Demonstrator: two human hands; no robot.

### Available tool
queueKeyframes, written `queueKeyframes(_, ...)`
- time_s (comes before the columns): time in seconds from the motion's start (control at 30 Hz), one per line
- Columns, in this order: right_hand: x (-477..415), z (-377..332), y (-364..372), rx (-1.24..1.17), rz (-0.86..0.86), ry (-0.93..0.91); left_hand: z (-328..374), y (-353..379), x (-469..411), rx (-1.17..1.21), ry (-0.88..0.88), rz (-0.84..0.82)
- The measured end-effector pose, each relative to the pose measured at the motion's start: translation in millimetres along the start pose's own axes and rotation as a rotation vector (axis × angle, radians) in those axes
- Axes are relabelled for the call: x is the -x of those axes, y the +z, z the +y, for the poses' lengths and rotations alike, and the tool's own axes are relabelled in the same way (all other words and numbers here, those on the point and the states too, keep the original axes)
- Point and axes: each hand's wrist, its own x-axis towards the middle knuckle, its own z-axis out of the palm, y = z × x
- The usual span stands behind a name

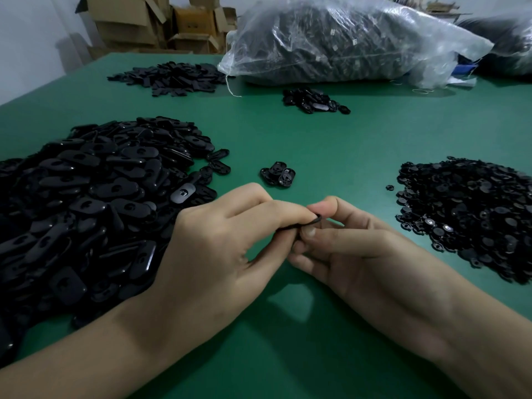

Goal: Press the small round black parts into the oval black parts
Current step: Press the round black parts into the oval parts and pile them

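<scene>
My left hand (227, 243) and my right hand (351, 251) meet above the green table (331, 145), both pinching one oval black part (305, 223). Only its thin dark edge shows between the fingertips. Whether a small round part sits in it is hidden by my fingers. A big heap of oval black parts (95, 203) lies to the left, under my left wrist. A heap of small round black parts (472, 214) lies to the right. Three oval parts (278, 173) rest just beyond my hands.
Farther back lie a small pile of oval parts (313, 99), a flat pile of black pieces (172, 77) and a large clear plastic bag (345, 41) full of dark parts. Cardboard boxes (149, 21) stand behind the table. One stray round part (389, 187) lies apart.
</scene>
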Motion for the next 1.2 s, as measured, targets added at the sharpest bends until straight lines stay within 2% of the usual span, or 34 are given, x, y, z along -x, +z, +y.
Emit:
queueKeyframes(0.37,-3,-4,-6,0.146,-0.028,-0.083,-6,8,-3,0.166,-0.141,-0.005)
queueKeyframes(0.57,-7,-10,-9,0.707,0.148,-0.336,-11,12,-4,0.306,-0.379,-0.061)
queueKeyframes(0.7,-14,-11,-18,0.893,0.244,-0.419,-13,10,-7,0.303,-0.444,-0.089)
queueKeyframes(0.8,-22,-12,-25,1.052,0.367,-0.501,-22,2,-16,0.126,-0.419,-0.153)
queueKeyframes(0.93,-32,-9,-30,1.292,0.479,-0.541,-46,-17,-33,-0.321,-0.321,-0.269)
queueKeyframes(1.07,-42,-12,-30,1.504,0.468,-0.459,-66,-25,-34,-0.711,-0.296,-0.394)
queueKeyframes(1.2,-56,-11,-24,1.607,0.446,-0.492,-72,-23,-29,-0.939,-0.291,-0.513)
